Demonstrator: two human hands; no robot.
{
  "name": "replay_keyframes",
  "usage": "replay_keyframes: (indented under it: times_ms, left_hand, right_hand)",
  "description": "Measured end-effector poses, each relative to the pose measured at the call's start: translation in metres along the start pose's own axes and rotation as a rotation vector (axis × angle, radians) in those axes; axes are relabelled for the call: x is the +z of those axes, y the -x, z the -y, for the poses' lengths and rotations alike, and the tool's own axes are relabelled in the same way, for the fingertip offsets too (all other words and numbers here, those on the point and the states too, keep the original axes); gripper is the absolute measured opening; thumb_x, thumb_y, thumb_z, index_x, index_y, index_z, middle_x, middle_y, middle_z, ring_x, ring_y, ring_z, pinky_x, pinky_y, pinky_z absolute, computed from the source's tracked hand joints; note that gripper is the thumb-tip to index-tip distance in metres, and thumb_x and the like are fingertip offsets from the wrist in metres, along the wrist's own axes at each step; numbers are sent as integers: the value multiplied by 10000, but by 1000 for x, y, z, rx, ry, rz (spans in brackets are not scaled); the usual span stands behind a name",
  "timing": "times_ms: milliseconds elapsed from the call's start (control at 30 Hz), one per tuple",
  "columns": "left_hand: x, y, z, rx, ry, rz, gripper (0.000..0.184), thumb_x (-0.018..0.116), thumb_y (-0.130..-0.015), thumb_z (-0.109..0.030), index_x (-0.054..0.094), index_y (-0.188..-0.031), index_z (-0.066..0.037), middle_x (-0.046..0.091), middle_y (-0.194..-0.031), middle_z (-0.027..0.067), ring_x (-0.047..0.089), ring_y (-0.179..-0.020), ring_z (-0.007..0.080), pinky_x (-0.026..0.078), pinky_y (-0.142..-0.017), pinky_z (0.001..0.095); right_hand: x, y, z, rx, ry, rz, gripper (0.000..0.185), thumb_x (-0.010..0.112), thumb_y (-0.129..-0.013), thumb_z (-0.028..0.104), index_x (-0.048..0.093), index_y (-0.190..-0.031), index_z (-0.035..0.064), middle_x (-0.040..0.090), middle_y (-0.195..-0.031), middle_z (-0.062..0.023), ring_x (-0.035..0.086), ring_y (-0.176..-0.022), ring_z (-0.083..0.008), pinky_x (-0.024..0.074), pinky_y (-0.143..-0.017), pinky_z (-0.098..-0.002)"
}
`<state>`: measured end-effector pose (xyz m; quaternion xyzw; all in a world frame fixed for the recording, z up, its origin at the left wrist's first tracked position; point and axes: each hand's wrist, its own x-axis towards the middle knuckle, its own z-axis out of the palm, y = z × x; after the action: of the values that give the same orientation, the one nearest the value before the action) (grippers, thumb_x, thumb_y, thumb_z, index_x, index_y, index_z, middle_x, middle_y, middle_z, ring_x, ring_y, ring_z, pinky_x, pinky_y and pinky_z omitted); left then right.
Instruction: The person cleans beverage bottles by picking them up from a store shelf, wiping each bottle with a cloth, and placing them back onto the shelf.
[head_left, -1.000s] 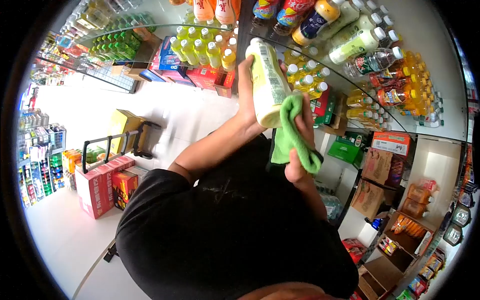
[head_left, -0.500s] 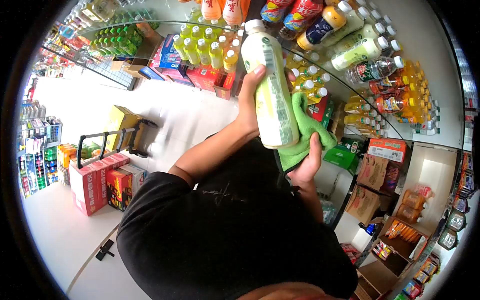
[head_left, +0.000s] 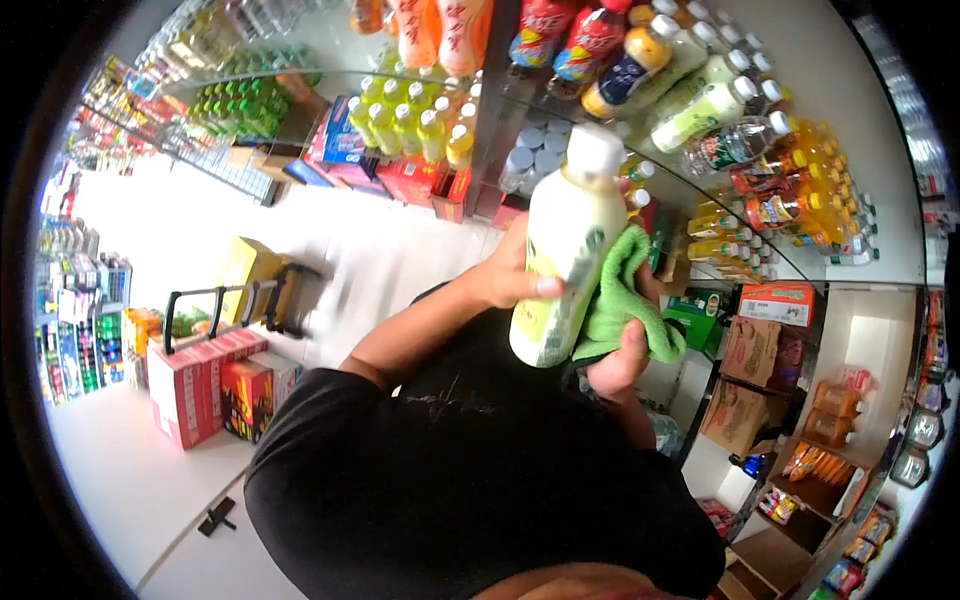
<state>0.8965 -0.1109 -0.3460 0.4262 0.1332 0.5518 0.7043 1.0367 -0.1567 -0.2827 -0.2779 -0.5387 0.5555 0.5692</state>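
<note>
A large pale bottle (head_left: 572,225) with a white cap and a green-and-yellow label is held in front of my chest, its cap end tilted up and to the right. My left hand (head_left: 515,275) is wrapped around its left side, the thumb lying across the label. Against the bottle's lower right side rests a green cloth (head_left: 630,310). My right hand (head_left: 622,365) grips this cloth, thumb up on the near side, the other fingers partly hidden behind the fabric.
Glass shelves with drink bottles (head_left: 705,115) stand ahead and to the right. Cartons and snack packs fill a shelf (head_left: 745,350) at right. On the left are a hand cart (head_left: 225,305), red cartons (head_left: 190,385) and a white counter (head_left: 100,480).
Both hands have brought the bottle lower and slightly right. It has turned, showing another side of its label, and now leans rightward. The green cloth stays against its right side.
</note>
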Motion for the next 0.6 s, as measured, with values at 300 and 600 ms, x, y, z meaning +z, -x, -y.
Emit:
replay_keyframes:
  times_ms: [300,600]
  left_hand:
    - [15,8,26,36,-134,75,930,751,-822,-369,268,-1524,3,377,-1518,144,388,-1386,258,300,-1145,411]
    - [10,-12,14,7,-361,186,1176,854,-688,-264,126,-1579,-22,310,-1570,146,294,-1468,267,243,-1185,401]
  right_hand:
    - [-48,-14,-1,-338,413,189,476,460,-1046,268,467,-1440,0,335,-1570,-237,257,-1485,-401,189,-1208,-523]
    - [-39,-17,4,-227,313,131,662,404,-1004,389,386,-1463,-87,362,-1556,-222,296,-1471,-368,210,-1205,-462]
